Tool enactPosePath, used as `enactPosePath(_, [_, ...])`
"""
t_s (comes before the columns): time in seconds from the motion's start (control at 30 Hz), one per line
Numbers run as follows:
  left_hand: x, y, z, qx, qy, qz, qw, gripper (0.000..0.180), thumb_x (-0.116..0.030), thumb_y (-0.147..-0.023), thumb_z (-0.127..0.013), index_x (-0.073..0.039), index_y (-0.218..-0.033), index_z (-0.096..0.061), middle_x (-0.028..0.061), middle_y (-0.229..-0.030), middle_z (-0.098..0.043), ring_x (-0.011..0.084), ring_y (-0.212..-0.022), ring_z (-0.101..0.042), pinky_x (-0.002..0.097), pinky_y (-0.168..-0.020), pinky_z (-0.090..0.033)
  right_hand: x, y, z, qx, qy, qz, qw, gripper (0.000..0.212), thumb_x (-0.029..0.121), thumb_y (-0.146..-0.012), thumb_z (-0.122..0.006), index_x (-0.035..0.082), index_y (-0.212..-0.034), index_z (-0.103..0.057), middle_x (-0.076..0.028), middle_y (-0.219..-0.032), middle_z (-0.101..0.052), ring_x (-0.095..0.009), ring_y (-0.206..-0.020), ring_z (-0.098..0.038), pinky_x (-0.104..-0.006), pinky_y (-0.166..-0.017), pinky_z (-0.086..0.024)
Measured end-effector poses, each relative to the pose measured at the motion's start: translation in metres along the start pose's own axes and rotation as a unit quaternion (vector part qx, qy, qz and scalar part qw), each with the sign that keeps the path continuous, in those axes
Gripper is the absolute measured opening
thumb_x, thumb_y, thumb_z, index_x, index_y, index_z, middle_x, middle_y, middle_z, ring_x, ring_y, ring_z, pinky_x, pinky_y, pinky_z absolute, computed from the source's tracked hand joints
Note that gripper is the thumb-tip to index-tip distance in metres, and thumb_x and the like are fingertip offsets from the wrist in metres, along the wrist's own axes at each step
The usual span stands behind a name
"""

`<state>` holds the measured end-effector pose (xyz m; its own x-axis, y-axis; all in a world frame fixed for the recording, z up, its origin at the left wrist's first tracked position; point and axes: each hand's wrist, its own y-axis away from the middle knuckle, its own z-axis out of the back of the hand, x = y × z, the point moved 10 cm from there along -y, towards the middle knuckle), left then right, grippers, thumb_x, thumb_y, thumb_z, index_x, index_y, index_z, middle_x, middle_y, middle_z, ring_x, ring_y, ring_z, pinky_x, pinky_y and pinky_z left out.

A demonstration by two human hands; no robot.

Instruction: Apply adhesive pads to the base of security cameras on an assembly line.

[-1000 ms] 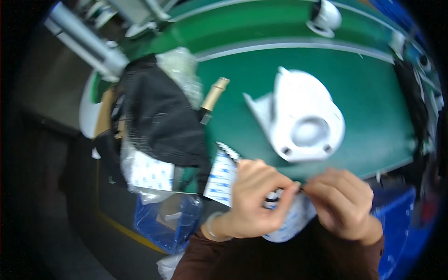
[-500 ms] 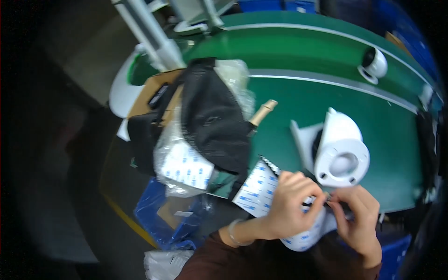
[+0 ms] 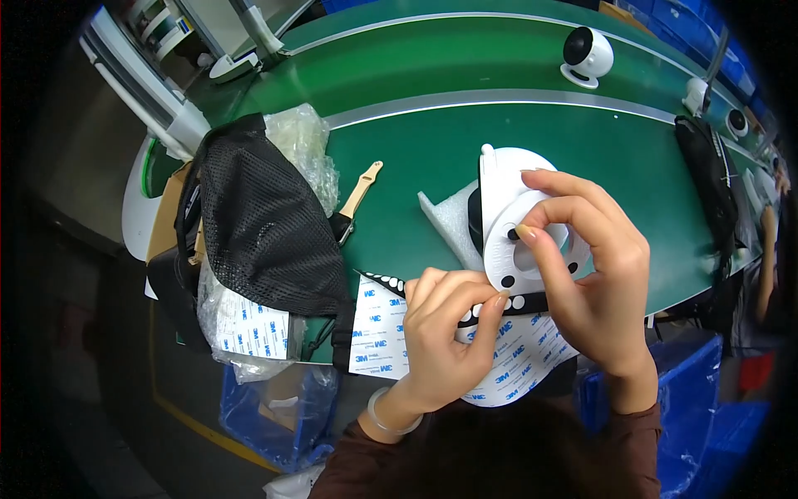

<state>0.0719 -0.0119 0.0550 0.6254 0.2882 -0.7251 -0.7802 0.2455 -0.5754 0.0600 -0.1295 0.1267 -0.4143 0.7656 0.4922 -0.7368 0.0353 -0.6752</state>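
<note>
A white camera-like device [image 3: 515, 170] lies on the green table with its round ring base facing me. Black round pads [image 3: 507, 282] sit in recesses around that ring. My right hand [image 3: 586, 258] is over the base, thumb and index fingertips together against another black pad at the ring's left side; its other fingers are bent over the ring. My left hand [image 3: 453, 333] pinches a sheet of pads [image 3: 378, 328] with white, blue-printed backing, its black strip showing white oval spots. The sheet hangs partly over the table's near edge and curls below the device.
To the left are a black mesh bag [image 3: 266, 216], clear plastic wrap [image 3: 303, 158] and a watch with a beige strap [image 3: 362, 190]. White foam [image 3: 455, 218] touches the device. Another white camera [image 3: 588, 56] stands on the belt behind. Blue bins [image 3: 690, 407] are at lower right.
My right hand has moved from the sheet up to the ring base. My left hand stays on the sheet. The whole view has shifted, and the scene appears further left and sharper.
</note>
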Motion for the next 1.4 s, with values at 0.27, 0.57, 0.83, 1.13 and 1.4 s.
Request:
enactPosePath(0.27, [0.0, -0.002, 0.002, 0.003, 0.0, -0.006, 1.0, 0.005, -0.005, -0.072, -0.064, -0.007, -0.073, -0.06, 0.0018, -0.075, -0.059, 0.0185, -0.067, -0.048, 0.0289, -0.064, -0.03, 0.002, -0.002, -0.005, -0.003, 0.032, 0.0, 0.999, 0.007, -0.005, -0.069, -0.061, -0.002, -0.074, -0.057, -0.014, -0.095, -0.063, -0.024, -0.085, -0.061, -0.0281, -0.073, -0.046])
enactPosePath(0.57, [0.001, -0.003, 0.001, 0.006, 0.006, -0.003, 1.0, 0.007, -0.003, -0.07, -0.065, -0.007, -0.074, -0.06, 0.0016, -0.075, -0.059, 0.0184, -0.068, -0.048, 0.0287, -0.065, -0.03, 0.001, -0.003, -0.01, 0.0, 0.031, -0.001, 1.0, 0.009, -0.006, -0.067, -0.062, -0.002, -0.072, -0.055, -0.015, -0.092, -0.062, -0.023, -0.083, -0.06, -0.0275, -0.072, -0.046])
enactPosePath(0.83, [-0.005, 0.007, 0.013, 0.031, -0.027, 0.01, 0.999, 0.01, 0.0, -0.065, -0.067, -0.005, -0.072, -0.062, 0.0044, -0.089, -0.058, 0.0172, -0.062, -0.041, 0.0269, -0.059, -0.031, 0.003, 0.009, 0.028, -0.123, -0.019, 0.064, 0.99, 0.029, -0.012, -0.072, -0.058, 0.0, -0.098, -0.053, -0.016, -0.103, -0.057, -0.025, -0.097, -0.058, -0.0325, -0.08, -0.048])
enactPosePath(1.13, [0.006, -0.005, 0.01, 0.049, 0.074, 0.032, 0.996, 0.003, -0.004, -0.074, -0.061, -0.003, -0.076, -0.059, 0.0101, -0.086, -0.059, 0.0195, -0.067, -0.049, 0.0275, -0.064, -0.031, -0.015, -0.008, -0.009, 0.098, -0.061, 0.028, 0.993, 0.034, 0.008, -0.065, -0.069, 0.003, -0.098, -0.062, -0.012, -0.096, -0.061, -0.022, -0.092, -0.055, -0.0297, -0.08, -0.043])
enactPosePath(1.4, [0.006, -0.01, 0.004, 0.046, 0.094, 0.025, 0.994, 0.005, -0.001, -0.072, -0.062, -0.003, -0.076, -0.059, 0.0079, -0.082, -0.06, 0.0196, -0.067, -0.05, 0.0272, -0.064, -0.032, -0.023, -0.018, -0.035, 0.193, -0.112, 0.03, 0.974, 0.018, 0.014, -0.066, -0.071, 0.004, -0.078, -0.061, -0.004, -0.071, -0.055, -0.016, -0.068, -0.042, -0.0258, -0.061, -0.035])
